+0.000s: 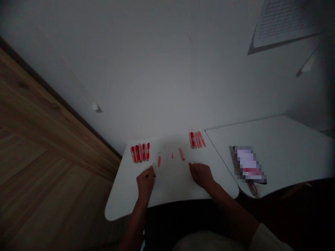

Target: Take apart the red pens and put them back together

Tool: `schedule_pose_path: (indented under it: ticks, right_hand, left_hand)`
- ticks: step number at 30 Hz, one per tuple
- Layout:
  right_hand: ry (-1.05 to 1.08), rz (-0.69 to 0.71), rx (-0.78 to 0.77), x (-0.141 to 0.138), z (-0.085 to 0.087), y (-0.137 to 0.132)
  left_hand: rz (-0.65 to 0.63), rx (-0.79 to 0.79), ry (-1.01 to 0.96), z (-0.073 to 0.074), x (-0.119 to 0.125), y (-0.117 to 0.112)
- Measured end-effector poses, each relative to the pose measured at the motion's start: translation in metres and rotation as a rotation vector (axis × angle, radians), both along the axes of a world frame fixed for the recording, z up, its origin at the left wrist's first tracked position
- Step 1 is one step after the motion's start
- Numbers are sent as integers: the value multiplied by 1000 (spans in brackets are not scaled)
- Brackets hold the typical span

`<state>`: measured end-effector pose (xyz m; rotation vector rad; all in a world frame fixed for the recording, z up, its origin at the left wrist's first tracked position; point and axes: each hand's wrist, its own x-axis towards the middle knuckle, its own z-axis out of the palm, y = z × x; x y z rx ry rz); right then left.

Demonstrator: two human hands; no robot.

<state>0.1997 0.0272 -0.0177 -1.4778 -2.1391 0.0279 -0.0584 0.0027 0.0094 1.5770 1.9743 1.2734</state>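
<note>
My left hand rests on the white table as a closed fist, with nothing seen in it. Opposite it, my right hand is also closed, its knuckles towards the middle; no held thing shows. Between and beyond the hands lie loose pen parts: a pink barrel piece, a thin white refill, a tiny red piece and a longer red barrel piece. A small thin part, perhaps a spring, lies above the pink piece.
Several red and pink pens lie in a row at the left back. Another row of pens is at the right back. A blurred phone-like object lies on the adjoining table. A wall stands behind.
</note>
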Motion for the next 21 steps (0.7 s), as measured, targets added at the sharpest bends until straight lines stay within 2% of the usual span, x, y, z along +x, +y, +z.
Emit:
schedule_pose_path:
  ticks: [7,21]
  right_hand:
    - [17,89,66,2,-1,2]
    - [58,129,78,3,0,2]
  left_hand:
    - [-42,-20,22,-3,-1,-1]
    - [-90,-34,125,-5,0,2]
